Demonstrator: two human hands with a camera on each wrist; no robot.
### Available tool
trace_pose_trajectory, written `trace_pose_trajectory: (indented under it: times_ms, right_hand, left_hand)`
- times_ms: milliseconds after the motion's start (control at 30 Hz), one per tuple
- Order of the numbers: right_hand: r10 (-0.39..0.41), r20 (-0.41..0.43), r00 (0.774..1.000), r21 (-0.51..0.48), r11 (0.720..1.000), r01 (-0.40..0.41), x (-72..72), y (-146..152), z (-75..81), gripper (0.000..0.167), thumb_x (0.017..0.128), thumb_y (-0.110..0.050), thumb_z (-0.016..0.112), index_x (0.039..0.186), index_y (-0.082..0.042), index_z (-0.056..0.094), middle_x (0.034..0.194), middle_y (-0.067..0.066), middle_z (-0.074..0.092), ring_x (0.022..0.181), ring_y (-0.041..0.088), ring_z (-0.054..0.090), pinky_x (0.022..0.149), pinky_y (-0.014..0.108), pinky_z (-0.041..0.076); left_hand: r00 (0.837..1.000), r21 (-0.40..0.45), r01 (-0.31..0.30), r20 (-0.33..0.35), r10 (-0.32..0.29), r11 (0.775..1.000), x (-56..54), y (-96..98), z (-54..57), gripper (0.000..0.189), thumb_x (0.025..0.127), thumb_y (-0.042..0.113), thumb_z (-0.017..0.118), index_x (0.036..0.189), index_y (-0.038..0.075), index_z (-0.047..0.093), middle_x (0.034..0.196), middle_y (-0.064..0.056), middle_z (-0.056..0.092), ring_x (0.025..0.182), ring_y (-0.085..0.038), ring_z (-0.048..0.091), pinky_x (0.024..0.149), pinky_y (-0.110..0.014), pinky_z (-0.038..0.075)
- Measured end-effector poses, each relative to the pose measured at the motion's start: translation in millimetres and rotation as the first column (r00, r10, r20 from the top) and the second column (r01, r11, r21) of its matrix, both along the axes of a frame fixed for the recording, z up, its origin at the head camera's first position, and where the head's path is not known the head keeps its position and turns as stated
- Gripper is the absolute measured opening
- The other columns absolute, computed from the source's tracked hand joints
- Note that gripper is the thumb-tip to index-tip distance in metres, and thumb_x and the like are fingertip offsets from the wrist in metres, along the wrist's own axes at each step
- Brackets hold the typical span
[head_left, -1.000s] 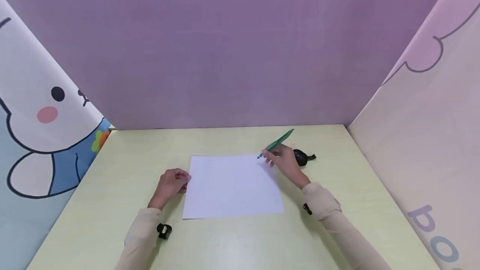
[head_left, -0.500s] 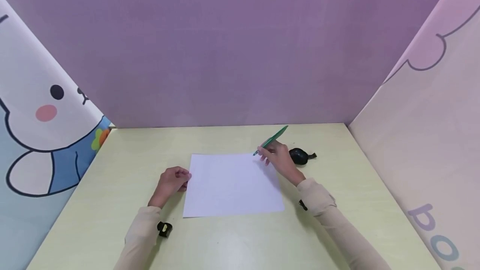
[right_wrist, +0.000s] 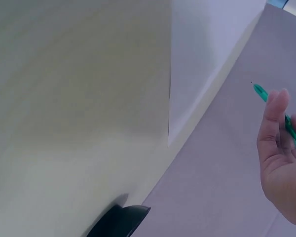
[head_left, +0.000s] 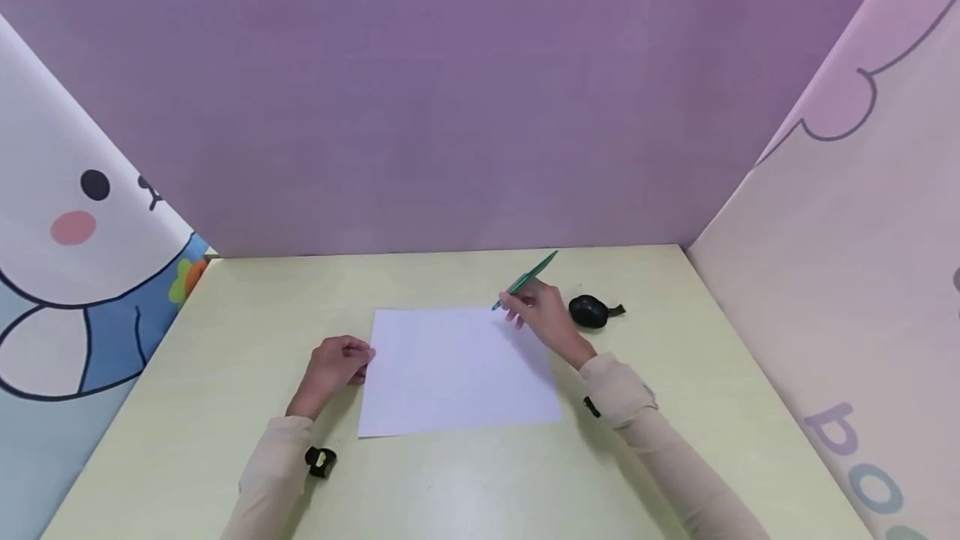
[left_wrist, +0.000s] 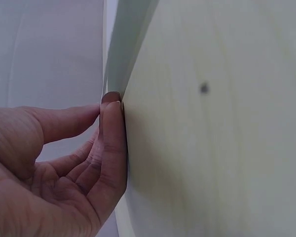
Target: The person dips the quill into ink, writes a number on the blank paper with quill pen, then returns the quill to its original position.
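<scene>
A white sheet of paper (head_left: pixel 457 382) lies in the middle of the table. My left hand (head_left: pixel 333 365) pinches its left edge; in the left wrist view the thumb (left_wrist: pixel 74 121) is on one side and bent fingers are on the other. The paper's edge bows up a little there. My right hand (head_left: pixel 547 315) holds a slim green pen (head_left: pixel 528 275) over the sheet's top right part. The pen slants, with its point down and to the left. In the right wrist view the pen's point (right_wrist: pixel 259 91) stands apart from the paper.
A black rounded object (head_left: pixel 588 312) with a short tab lies on the table (head_left: pixel 465 490) just right of the right hand. A purple wall (head_left: pixel 450 107) closes off the back, and printed panels stand at both sides.
My right hand has moved left with the pen, away from the black rounded object, which shows more fully. The left hand keeps its pinch on the paper. The head view has shifted slightly.
</scene>
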State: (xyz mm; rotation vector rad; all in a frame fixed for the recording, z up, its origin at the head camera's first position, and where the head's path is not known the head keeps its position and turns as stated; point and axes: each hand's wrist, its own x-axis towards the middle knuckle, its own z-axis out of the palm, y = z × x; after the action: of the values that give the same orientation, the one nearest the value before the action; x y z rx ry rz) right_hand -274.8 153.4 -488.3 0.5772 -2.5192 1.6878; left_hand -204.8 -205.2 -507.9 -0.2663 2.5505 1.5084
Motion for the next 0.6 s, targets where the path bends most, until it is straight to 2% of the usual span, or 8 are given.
trace_pose_trajectory:
  times_ms: [233,300,467,533,600]
  right_hand:
    - [0.01,-0.011,1.0,-0.005,1.0,-0.01,-0.8,-9.4,-5.4,0.018,0.102,-0.008,0.068,0.106,0.01,0.069,0.09,0.03,0.073,0.07,0.044,0.07,0.064,0.055,0.059]
    - [0.023,-0.005,1.0,-0.001,1.0,-0.023,2.3,-12.5,-0.8,0.017,0.102,-0.003,0.066,0.106,0.013,0.068,0.09,0.03,0.073,0.069,0.043,0.07,0.065,0.059,0.058]
    - [0.042,0.003,0.999,0.007,0.999,-0.042,3.3,-17.1,0.2,0.013,0.102,-0.004,0.066,0.104,0.009,0.069,0.091,0.03,0.073,0.071,0.043,0.071,0.063,0.047,0.061]
    - [0.044,-0.007,0.999,0.008,0.999,-0.043,-0.1,-17.9,-5.1,0.013,0.102,-0.007,0.067,0.104,0.006,0.071,0.091,0.028,0.074,0.073,0.042,0.072,0.061,0.04,0.061]
    - [0.042,-0.016,0.999,0.015,0.999,-0.042,-1.1,-19.4,-5.8,0.013,0.102,-0.007,0.067,0.103,0.005,0.071,0.091,0.027,0.074,0.072,0.04,0.072,0.061,0.04,0.061]
  left_hand:
    - [1.0,0.004,0.003,-0.004,-0.003,1.0,3.9,1.4,0.8,0.025,0.1,0.01,0.066,0.113,-0.011,0.067,0.092,-0.016,0.072,0.073,-0.014,0.068,0.067,-0.03,0.062]
    - [1.0,-0.006,-0.003,-0.002,0.003,1.0,4.7,2.3,1.3,0.024,0.101,0.01,0.066,0.112,-0.011,0.067,0.091,-0.016,0.072,0.073,-0.014,0.068,0.067,-0.031,0.062]
    - [1.0,-0.021,-0.011,0.006,0.011,1.0,5.6,2.7,1.7,0.024,0.101,0.011,0.065,0.112,-0.011,0.068,0.089,-0.016,0.071,0.073,-0.015,0.068,0.067,-0.031,0.062]
    - [1.0,-0.022,-0.018,0.012,0.018,1.0,5.2,2.7,1.2,0.024,0.101,0.011,0.066,0.112,-0.011,0.068,0.089,-0.015,0.071,0.073,-0.015,0.068,0.066,-0.03,0.061]
    - [1.0,-0.022,-0.019,0.014,0.019,1.0,4.6,3.0,1.4,0.024,0.101,0.011,0.066,0.111,-0.01,0.068,0.089,-0.015,0.071,0.073,-0.015,0.068,0.066,-0.029,0.061]
